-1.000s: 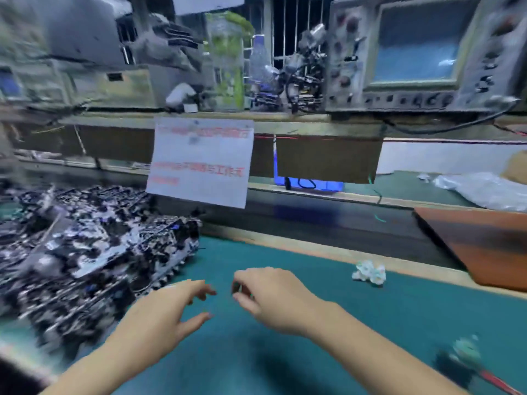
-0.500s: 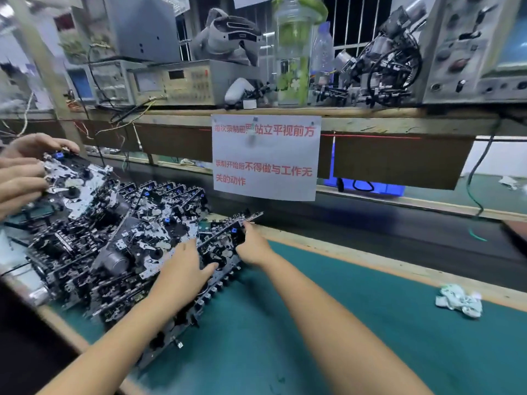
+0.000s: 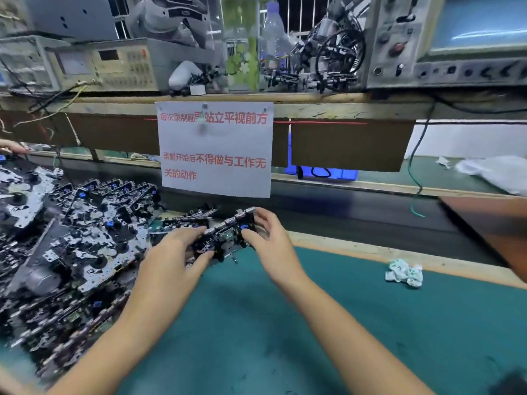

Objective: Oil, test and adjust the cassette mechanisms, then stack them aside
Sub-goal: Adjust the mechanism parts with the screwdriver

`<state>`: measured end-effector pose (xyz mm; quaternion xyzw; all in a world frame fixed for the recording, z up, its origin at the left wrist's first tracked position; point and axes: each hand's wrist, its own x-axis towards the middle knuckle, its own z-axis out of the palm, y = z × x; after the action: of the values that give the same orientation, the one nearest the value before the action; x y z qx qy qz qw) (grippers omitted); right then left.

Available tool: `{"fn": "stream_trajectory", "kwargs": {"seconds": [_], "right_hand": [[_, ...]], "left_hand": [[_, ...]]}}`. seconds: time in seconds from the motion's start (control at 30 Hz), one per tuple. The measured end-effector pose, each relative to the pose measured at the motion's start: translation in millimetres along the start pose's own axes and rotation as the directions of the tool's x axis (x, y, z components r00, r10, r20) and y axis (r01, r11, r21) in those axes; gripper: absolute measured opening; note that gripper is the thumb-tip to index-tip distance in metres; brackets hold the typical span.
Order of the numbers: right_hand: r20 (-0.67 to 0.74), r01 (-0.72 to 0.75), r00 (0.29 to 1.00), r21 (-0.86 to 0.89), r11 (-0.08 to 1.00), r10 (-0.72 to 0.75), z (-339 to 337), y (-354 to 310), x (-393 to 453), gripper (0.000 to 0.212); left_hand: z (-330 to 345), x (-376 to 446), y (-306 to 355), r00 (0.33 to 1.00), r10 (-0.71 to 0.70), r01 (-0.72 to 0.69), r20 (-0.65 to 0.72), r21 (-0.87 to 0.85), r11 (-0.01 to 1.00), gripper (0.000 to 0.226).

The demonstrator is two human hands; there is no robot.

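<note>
A black and silver cassette mechanism [image 3: 225, 238] is held between both hands just above the green mat [image 3: 342, 323], right of a big pile of cassette mechanisms [image 3: 77, 246]. My left hand [image 3: 174, 258] grips its left end with thumb and fingers. My right hand [image 3: 268, 240] grips its right end, fingers curled over the far edge. Part of the mechanism is hidden behind my fingers.
A crumpled white-green rag [image 3: 403, 273] lies on the mat at right. A paper sign [image 3: 214, 149] hangs from the wooden shelf [image 3: 328, 105], which carries test instruments and bottles. A brown board [image 3: 490, 223] juts in at the right. Another person's fingertips [image 3: 11, 146] show at far left.
Both hands reached into the pile, took hold of one mechanism and drew it right, off the pile and over the mat. The view has swung back to the right.
</note>
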<state>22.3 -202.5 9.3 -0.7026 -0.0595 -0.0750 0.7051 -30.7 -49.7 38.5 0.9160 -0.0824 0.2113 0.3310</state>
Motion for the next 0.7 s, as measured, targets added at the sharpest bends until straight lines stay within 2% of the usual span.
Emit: {"fn": "stream_trajectory", "kwargs": {"seconds": [0.13, 0.27, 0.33, 0.4, 0.47, 0.53, 0.57, 0.63, 0.7], "right_hand": [[-0.189, -0.025, 0.98, 0.2, 0.979, 0.064, -70.1, -1.0, -75.2, 0.02], [-0.424, 0.028, 0.895, 0.364, 0.931, 0.139, -127.7, 9.0, -146.2, 0.037], [-0.504, 0.08, 0.854, 0.375, 0.924, 0.13, -149.7, 12.4, -175.2, 0.038], [-0.555, 0.09, 0.819, 0.37, 0.925, 0.142, -168.9, 19.3, -204.7, 0.029], [-0.564, 0.027, 0.808, 0.325, 0.945, 0.171, -184.4, 30.8, -233.5, 0.02], [-0.527, -0.086, 0.836, 0.151, 0.985, 0.154, -196.9, 39.0, -260.6, 0.015], [-0.5, -0.117, 0.855, 0.071, 0.991, 0.137, -201.1, 42.3, -270.9, 0.015], [-0.474, -0.131, 0.873, -0.006, 0.991, 0.112, -204.8, 46.0, -282.5, 0.02], [-0.468, -0.123, 0.879, -0.037, 0.992, 0.092, -205.3, 44.9, -285.3, 0.022]], "left_hand": [[30.8, -24.2, 38.6, 0.968, 0.23, -0.212, 0.096, -0.17, 0.962, 0.035], [84.7, -71.4, 71.7, 0.906, 0.404, -0.354, 0.129, -0.292, 0.888, 0.035], [108.4, -99.6, 86.8, 0.856, 0.496, -0.426, 0.147, -0.344, 0.837, 0.034], [124.7, -125.4, 95.3, 0.782, 0.588, -0.48, 0.206, -0.403, 0.779, 0.036], [134.5, -141.5, 92.4, 0.694, 0.679, -0.555, 0.238, -0.424, 0.716, 0.028], [141.7, -149.9, 85.4, 0.612, 0.742, -0.602, 0.275, -0.446, 0.662, 0.038], [141.7, -150.1, 83.6, 0.586, 0.762, -0.62, 0.277, -0.452, 0.641, 0.034], [141.2, -148.8, 82.5, 0.585, 0.763, -0.62, 0.274, -0.455, 0.639, 0.024], [144.5, -144.8, 82.2, 0.633, 0.702, -0.572, 0.324, -0.415, 0.708, 0.05]]}}
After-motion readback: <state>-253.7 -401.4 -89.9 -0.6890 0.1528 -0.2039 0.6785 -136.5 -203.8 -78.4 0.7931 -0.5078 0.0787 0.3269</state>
